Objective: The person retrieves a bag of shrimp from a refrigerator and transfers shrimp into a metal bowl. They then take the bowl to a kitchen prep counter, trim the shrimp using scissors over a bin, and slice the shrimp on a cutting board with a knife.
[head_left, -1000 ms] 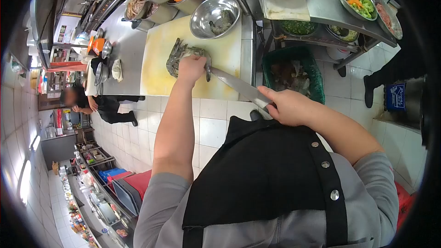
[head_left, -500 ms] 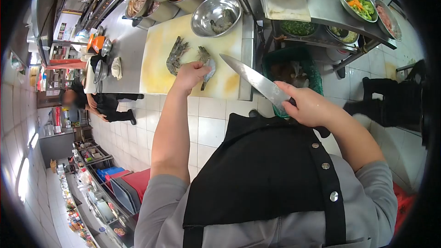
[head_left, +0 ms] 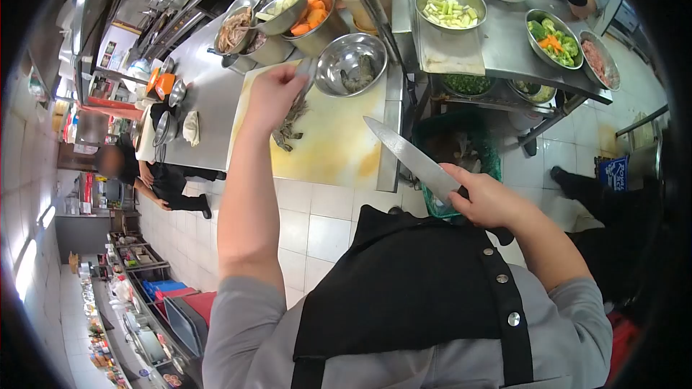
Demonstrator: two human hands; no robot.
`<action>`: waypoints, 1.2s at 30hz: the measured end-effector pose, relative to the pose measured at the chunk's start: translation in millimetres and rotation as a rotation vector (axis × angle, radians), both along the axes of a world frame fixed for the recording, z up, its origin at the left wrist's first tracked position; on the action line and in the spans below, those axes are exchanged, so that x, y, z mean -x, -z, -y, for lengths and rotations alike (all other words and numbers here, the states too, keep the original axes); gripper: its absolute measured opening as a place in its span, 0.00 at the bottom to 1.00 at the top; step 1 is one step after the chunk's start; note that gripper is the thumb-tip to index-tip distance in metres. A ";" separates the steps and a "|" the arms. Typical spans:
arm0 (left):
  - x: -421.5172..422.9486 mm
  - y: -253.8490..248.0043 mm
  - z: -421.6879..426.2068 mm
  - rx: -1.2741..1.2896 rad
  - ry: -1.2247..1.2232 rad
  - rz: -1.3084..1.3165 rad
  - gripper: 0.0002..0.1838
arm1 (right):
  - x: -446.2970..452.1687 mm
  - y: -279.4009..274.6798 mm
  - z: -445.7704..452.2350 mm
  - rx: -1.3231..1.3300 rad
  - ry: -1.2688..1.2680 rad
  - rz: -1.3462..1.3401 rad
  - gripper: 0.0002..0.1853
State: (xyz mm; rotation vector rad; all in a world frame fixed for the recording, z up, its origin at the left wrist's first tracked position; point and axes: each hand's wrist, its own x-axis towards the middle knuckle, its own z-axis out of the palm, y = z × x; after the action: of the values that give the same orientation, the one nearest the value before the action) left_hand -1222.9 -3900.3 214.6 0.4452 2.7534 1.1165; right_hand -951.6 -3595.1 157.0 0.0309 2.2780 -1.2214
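My left hand (head_left: pixel 272 95) is closed in a pinch on a greyish shrimp (head_left: pixel 308 74), raised over the far part of the cutting board (head_left: pixel 331 151). Just to its right stands a steel bowl (head_left: pixel 324 85) with grey shrimp (head_left: pixel 357 74) inside. Below the left hand, dark shrimp pieces (head_left: pixel 288 130) lie on the board, partly hidden by that hand and wrist. My right hand (head_left: pixel 486 198) grips a large kitchen knife (head_left: pixel 411 157) by its handle, the blade pointing up and left, off the board's right side.
Behind the board are steel pots with carrots (head_left: pixel 311 18) and other food. On the right-hand table sit bowls of cut green stalks (head_left: pixel 452 11), broccoli (head_left: pixel 553 39) and pinkish meat (head_left: pixel 598 61). A green bin (head_left: pixel 497 151) stands below. Other people stand at left and right.
My left hand has lifted the shrimp from the board and carried it up and left, to beside the bowl. My right hand still holds the knife off the board. The view has shifted slightly.
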 end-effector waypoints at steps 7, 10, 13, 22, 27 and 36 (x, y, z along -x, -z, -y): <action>58.5 38.7 56.9 0.533 -0.162 -0.152 0.22 | -0.4 -8.9 4.1 0.020 0.016 0.038 0.32; 57.1 104.3 124.7 0.851 -0.123 -0.252 0.21 | -5.1 0.5 1.3 0.030 0.009 -0.016 0.32; 35.3 125.3 134.0 0.611 -0.243 -0.043 0.21 | -6.5 15.1 0.3 0.010 -0.010 -0.104 0.32; -63.9 118.8 69.2 0.184 -0.069 -0.414 0.12 | 7.0 9.9 1.8 0.081 0.062 -0.048 0.31; -97.4 124.0 42.4 0.398 0.113 -0.433 0.16 | 10.1 17.2 -1.5 0.144 0.011 -0.050 0.30; -87.2 130.1 26.1 0.372 0.036 -0.282 0.20 | 22.3 19.1 6.1 0.222 -0.052 0.157 0.30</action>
State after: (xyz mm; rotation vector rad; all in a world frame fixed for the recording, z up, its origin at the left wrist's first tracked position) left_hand -1135.6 -3926.4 84.4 0.6365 3.0846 0.5437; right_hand -973.9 -3601.1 137.9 -0.0147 1.9878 -1.3864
